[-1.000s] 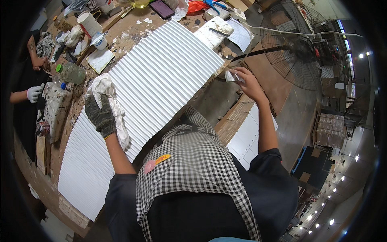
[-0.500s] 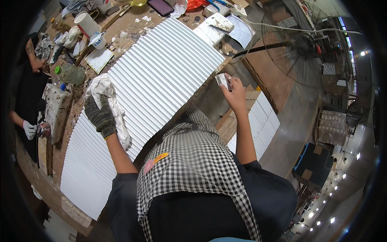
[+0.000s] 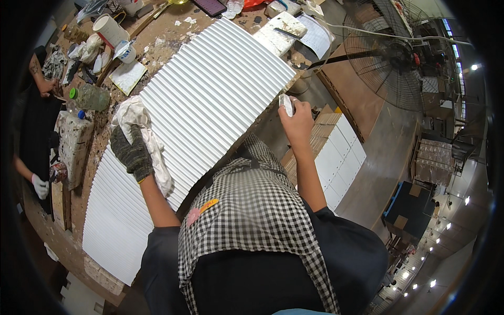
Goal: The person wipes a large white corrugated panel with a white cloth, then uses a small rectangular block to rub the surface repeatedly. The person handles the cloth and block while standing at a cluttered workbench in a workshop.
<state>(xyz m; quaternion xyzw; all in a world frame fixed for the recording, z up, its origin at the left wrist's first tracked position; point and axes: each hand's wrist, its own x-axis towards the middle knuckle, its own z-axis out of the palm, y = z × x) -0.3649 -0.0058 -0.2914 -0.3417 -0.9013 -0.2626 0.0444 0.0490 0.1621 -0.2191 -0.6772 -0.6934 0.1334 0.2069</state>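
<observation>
A long white panel with ribs (image 3: 210, 86) lies slantwise across the workbench, its near end toward the lower left. My left hand (image 3: 131, 155), in a dark grey knit glove, presses on a crumpled white cloth (image 3: 134, 113) on the panel, fingers bent over it. The cloth trails down beside my wrist. My bare right hand (image 3: 297, 122) grips a small white-and-grey block (image 3: 286, 105), which looks like a sanding block, just off the panel's right corner. The fingers wrap its side, so part of it is hidden.
Several tubs, a white bucket (image 3: 109, 30), a green-capped jar (image 3: 92, 98) and a phone (image 3: 210, 7) crowd the bench. Another person's white-gloved hand (image 3: 39, 186) is at far left. At right stand a large fan (image 3: 386, 58) and stacked white-faced boards (image 3: 338, 157).
My right hand has shifted slightly left and turned, with the block closer to the panel's right corner. My left hand and the cloth stay in place. The other person's gloved hand has lowered.
</observation>
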